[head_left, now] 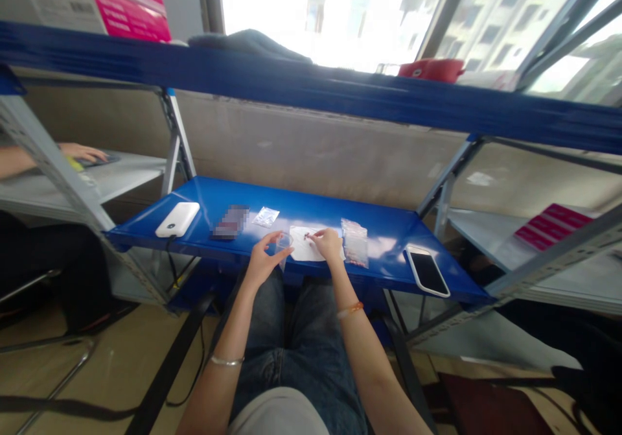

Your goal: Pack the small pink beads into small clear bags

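Note:
My left hand (pixel 265 258) curls around a small clear round container (pixel 284 242), with fingers and thumb on its sides. My right hand (pixel 329 243) is in a pinch over a white sheet of paper (pixel 302 251), its fingertips at a few small dark brown pieces (pixel 306 236). Whether one of these pieces is between the fingertips is too small to tell. Just right of that hand lies a clear plastic bag (pixel 355 244) with small reddish-brown bits toward its lower end. Beyond my left hand rests a small silvery packet (pixel 265 216).
On the blue table (pixel 311 205) are a white power bank (pixel 177 220) with a cable, a blurred-out flat item (pixel 231 222) and a white-framed phone (pixel 427 270). A blue shelf beam (pixel 311 91) crosses above. At left, another person's hand (pixel 83 152) rests on a neighbouring desk.

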### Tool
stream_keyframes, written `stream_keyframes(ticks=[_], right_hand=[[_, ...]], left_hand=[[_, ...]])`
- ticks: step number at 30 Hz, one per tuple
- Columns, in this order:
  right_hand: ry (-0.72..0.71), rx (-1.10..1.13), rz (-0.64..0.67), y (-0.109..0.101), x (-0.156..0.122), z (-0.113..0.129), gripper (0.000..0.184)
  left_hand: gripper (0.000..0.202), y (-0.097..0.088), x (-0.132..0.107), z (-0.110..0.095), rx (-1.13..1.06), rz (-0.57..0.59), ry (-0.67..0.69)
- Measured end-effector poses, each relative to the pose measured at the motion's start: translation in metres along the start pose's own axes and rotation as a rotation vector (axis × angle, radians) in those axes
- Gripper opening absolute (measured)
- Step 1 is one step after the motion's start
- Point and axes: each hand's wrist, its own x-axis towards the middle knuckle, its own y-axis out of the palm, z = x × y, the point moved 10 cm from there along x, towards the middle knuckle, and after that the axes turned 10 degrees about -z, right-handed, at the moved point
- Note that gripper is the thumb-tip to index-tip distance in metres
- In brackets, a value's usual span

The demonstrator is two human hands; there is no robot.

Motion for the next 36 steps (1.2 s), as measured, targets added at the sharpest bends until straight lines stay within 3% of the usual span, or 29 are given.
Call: stream_keyframes(ticks=[4, 8, 12, 16, 22, 27, 30, 32, 36], right_hand=[[0.002, 0.316, -0.050, -0.020, -0.010, 0.010, 0.026], [-0.061, 0.669, -0.047, -0.045, -0.033, 0.038, 0.025], [-0.135, 0.739, -0.003, -0.059, -0.054, 0.063, 0.022], [-0.130, 0.702, 0.012, -0.054, -0.063, 0.067, 0.023], [-0.081, 0.816, 0.115, -0.042, -0.073, 0.060, 0.032], [-0.089, 0.955, 0.290, -0.034, -0.084, 0.052, 0.052], [-0.095, 0.978, 0.317, -0.028, -0.087, 0.052, 0.064], [-0.071, 1.000, 0.308, -0.022, -0.087, 0.054, 0.062], [-0.035, 1.075, 0.312, -0.015, -0.086, 0.060, 0.038]], left_hand=[[0.057, 0.001, -0.003, -0.007, 0.041, -0.054, 0.106], [0.054, 0.007, -0.008, -0.016, 0.137, -0.085, 0.212], [0.052, 0.012, -0.010, -0.022, 0.166, -0.093, 0.266], [0.049, 0.011, -0.010, -0.024, 0.159, -0.100, 0.262], [0.049, 0.006, -0.010, -0.024, 0.101, -0.112, 0.198], [0.047, 0.002, -0.008, -0.018, 0.001, -0.142, 0.076], [0.046, 0.004, -0.009, -0.015, -0.061, -0.121, -0.002], [0.045, 0.006, -0.009, -0.016, -0.076, -0.104, -0.011], [0.045, 0.008, -0.008, -0.017, -0.094, -0.080, -0.002]])
